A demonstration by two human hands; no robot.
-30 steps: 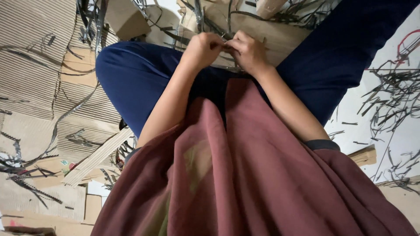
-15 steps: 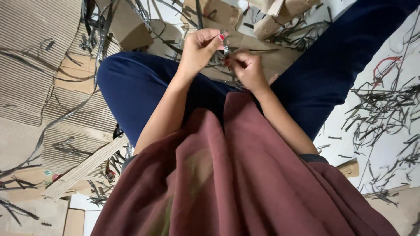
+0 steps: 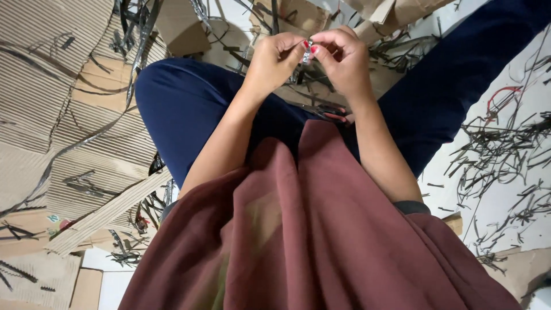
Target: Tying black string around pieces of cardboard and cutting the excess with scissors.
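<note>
Centrally, above the person's lap, both hands meet on one small metal piece [image 3: 307, 51], silvery and narrow, too small to identify further. Left hand [image 3: 275, 60]: fingers curled in tight, thumb and forefinger pinched on the left side of the metal piece, red-painted nail visible at the pinch. Right hand [image 3: 343, 60]: likewise closed to a narrow pinch, thumb and forefinger tips on the right side of the same piece, red nail touching it, remaining fingers folded loosely behind. The two pinches touch or nearly touch across the piece; no gap between fingertips and metal can be seen. Below the metal piece: dark blue trousers [image 3: 189, 103], knees spread to either side of it, and a maroon garment [image 3: 310, 241] draped over the lap nearer the camera. Beyond the metal piece: brown cardboard pieces [image 3: 298, 17] with dark strips lying across them. Left of the metal piece, well apart: sheets of corrugated cardboard [image 3: 51, 86], overlapping, crossed by long dark strips. Right of the metal piece, well apart: a scatter of thin dark strips [image 3: 499, 155] on a pale floor [image 3: 516, 206], with one red wire [image 3: 502, 95] curved among them.
</note>
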